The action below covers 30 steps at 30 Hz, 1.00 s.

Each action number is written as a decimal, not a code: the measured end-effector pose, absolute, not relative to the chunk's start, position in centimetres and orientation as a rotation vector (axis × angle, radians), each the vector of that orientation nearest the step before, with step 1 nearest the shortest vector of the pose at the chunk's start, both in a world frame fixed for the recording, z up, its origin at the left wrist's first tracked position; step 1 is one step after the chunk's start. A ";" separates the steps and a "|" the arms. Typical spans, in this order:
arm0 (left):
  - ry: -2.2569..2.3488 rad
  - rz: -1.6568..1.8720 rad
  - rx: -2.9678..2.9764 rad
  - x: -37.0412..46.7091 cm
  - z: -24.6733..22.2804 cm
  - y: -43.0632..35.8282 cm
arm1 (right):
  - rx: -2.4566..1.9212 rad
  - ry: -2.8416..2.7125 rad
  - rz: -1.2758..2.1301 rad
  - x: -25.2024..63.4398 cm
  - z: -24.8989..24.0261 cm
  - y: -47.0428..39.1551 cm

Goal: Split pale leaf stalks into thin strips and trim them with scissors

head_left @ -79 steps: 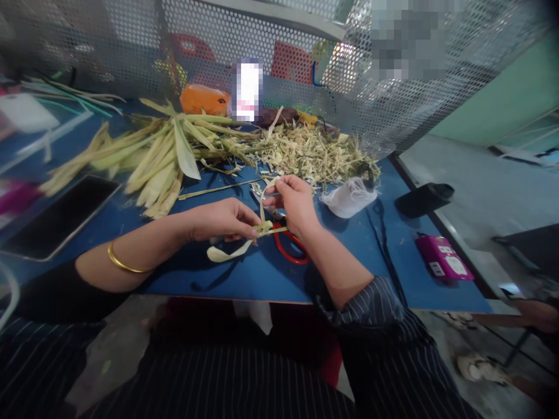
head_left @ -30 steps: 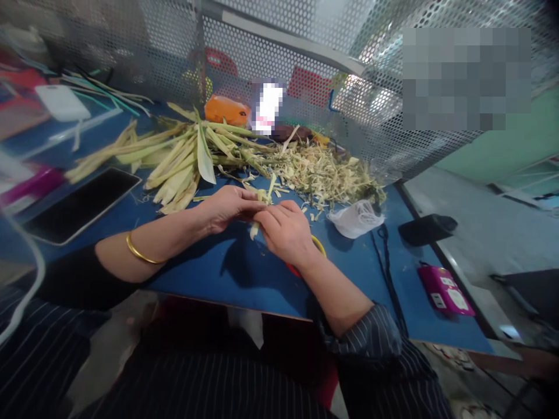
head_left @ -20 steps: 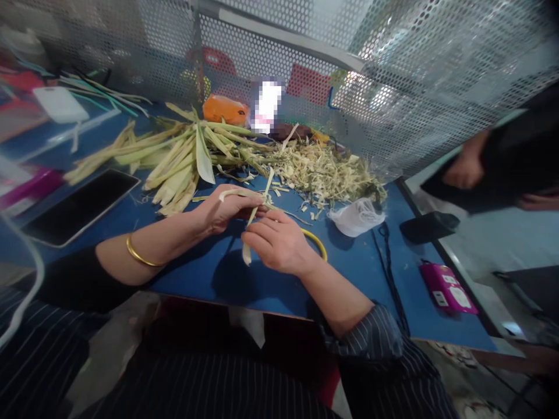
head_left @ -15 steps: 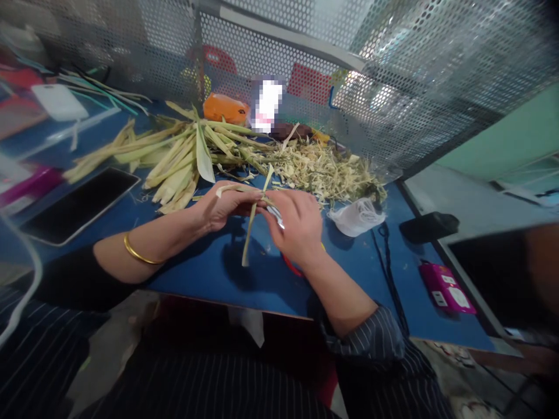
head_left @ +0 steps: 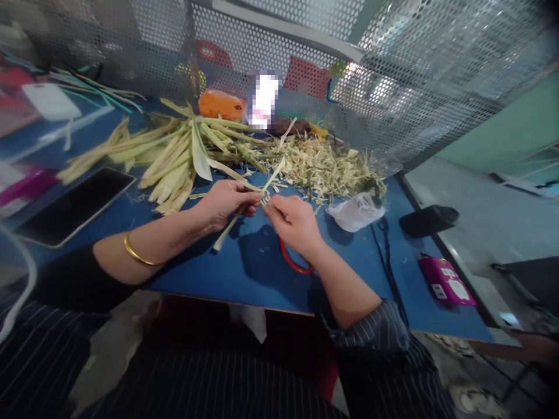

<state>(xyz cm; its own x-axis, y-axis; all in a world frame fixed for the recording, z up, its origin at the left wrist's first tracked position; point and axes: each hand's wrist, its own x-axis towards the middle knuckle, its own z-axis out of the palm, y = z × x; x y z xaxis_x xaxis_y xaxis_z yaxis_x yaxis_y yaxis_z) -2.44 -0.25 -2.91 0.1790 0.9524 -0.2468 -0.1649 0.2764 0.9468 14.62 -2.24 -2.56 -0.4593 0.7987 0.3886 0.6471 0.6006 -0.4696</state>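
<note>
Pale corn husk strips (head_left: pixel 275 176) cross each other between my two hands over the blue table. My left hand (head_left: pixel 231 203), with a gold bangle at its forearm, pinches the strips where they cross. One strip end (head_left: pixel 225 234) hangs below it toward the table. My right hand (head_left: pixel 294 224) is closed, its thumb and fingertips on the strips at the same crossing. Under the right hand shows a red loop (head_left: pixel 298 267), like a handle; the hand hides the rest of it. Behind the hands lies a bunch of long corn husks (head_left: pixel 174 160).
Shredded husk (head_left: pixel 323 166) is heaped at the back. A white thread bundle (head_left: pixel 357 212), a black case (head_left: pixel 428 221) and a purple packet (head_left: pixel 448 280) are on the right. A phone (head_left: pixel 76 203) lies left. A perforated metal panel (head_left: pixel 253 41) stands behind the table (head_left: pixel 196 267).
The hanging strip end has swung left. My right hand has shifted slightly, and the shiny metal piece by its fingers is out of sight. More of the red loop shows.
</note>
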 end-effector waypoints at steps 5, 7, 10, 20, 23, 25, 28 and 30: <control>1.036 0.927 0.923 -3.0 -2.4 -0.1 | -1.161 -1.785 1.052 14.9 -2.2 -1.7; 1.001 0.822 0.963 -3.1 -2.3 -0.4 | -1.155 -1.482 1.305 14.8 -2.7 -1.3; 0.966 0.681 1.035 -3.1 -2.3 -0.7 | -1.091 -1.179 1.475 14.5 -3.5 -1.0; 0.985 0.626 1.202 -2.4 -2.7 -1.1 | -1.074 -1.142 1.244 13.8 -4.7 -0.8; 0.991 0.602 1.271 -2.4 -2.6 -1.2 | -1.141 -1.158 1.177 14.0 -4.9 -0.4; 1.055 0.593 1.317 -2.5 -2.4 -1.2 | -1.269 -1.318 1.134 14.6 -4.4 -0.3; 1.162 0.585 1.428 -2.5 -2.3 -1.4 | -1.464 -1.639 0.656 15.6 -3.0 -0.7; 1.192 0.578 1.520 -2.5 -2.4 -1.5 | -1.404 -1.743 0.320 16.0 -2.1 -1.0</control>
